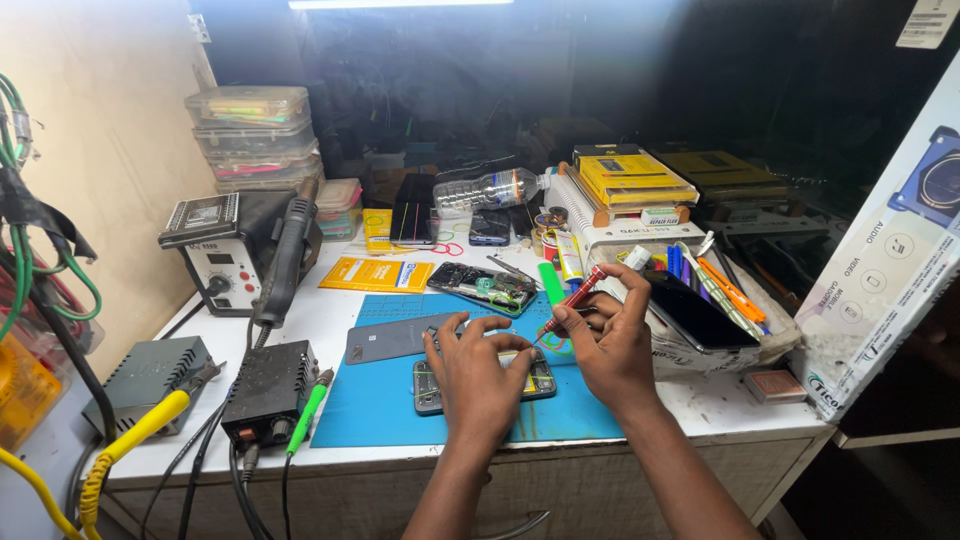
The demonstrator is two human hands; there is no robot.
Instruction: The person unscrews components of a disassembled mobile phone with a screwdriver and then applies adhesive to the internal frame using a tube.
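Fingers [470, 335] of the left hand [478, 375] spread and pressing down on the opened dark rectangular phone [535, 382] lying on the blue mat [380, 395] on the white bench [320, 305], right hand [612, 345] fingers pinching a slim red metal screwdriver [572, 298], tip angled down just beside the phone's upper edge.

A white tabletop [330, 310] carries a blue mat [380, 400] by its front edge. At the left edge sit a hot-air station [225, 250] and two small power units [268, 390]; stacked clear boxes [255, 135] fill the back left corner.
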